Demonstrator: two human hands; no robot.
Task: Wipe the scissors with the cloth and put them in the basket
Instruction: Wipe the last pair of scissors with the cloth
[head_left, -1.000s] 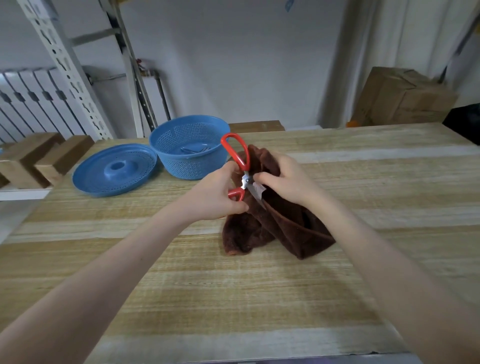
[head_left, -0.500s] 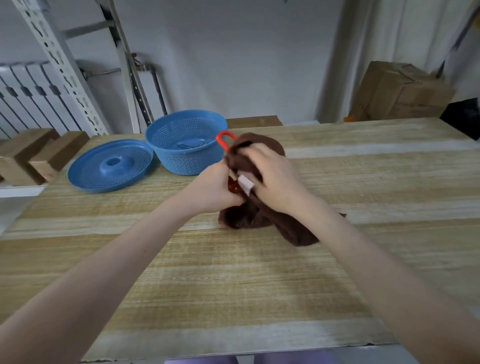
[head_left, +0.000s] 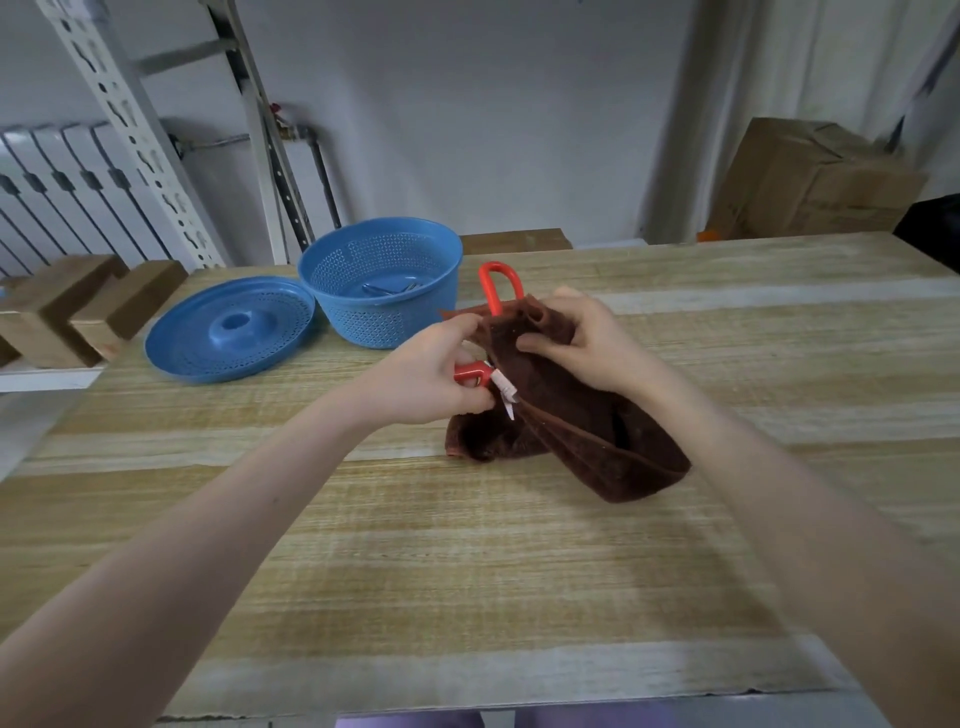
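I am mid-wipe: my left hand (head_left: 431, 374) grips the scissors (head_left: 470, 372) by a red handle, and my right hand (head_left: 587, 343) clutches the brown cloth (head_left: 571, 421) bunched over them. The basket (head_left: 400, 322) beyond my left hand awaits; placing them remains.

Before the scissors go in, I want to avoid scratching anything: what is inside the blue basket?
A few metal pieces lie on the bottom of the blue basket; what they are is too small to tell. Its near wall covers the front part of the bottom.
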